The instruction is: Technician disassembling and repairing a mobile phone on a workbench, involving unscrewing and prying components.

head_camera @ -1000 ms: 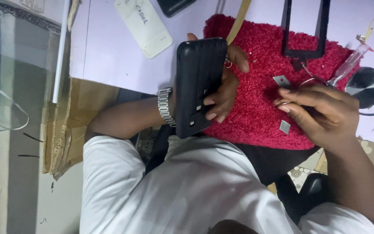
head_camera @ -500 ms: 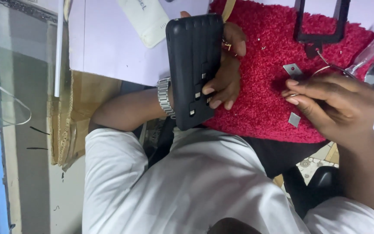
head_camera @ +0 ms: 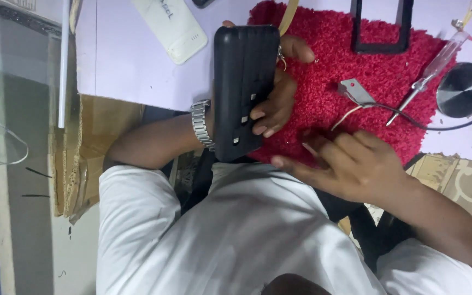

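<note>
Upright, the black case [head_camera: 245, 90] stands clamped in the left hand [head_camera: 273, 101], long axis twelve-to-six over the red mat [head_camera: 356, 60]; the right hand [head_camera: 350, 164], fingers loosely spread and empty, lies at its four o'clock.

Your left hand [head_camera: 273, 104] grips the power bank [head_camera: 244, 90] at the near edge of the fuzzy mat [head_camera: 367, 71], which lies on the tabletop [head_camera: 132, 60]. Your right hand [head_camera: 350, 164] rests on the mat to its right. Beyond it sit a small metal part [head_camera: 356, 90] and, further right, a screwdriver [head_camera: 430, 74].
</note>
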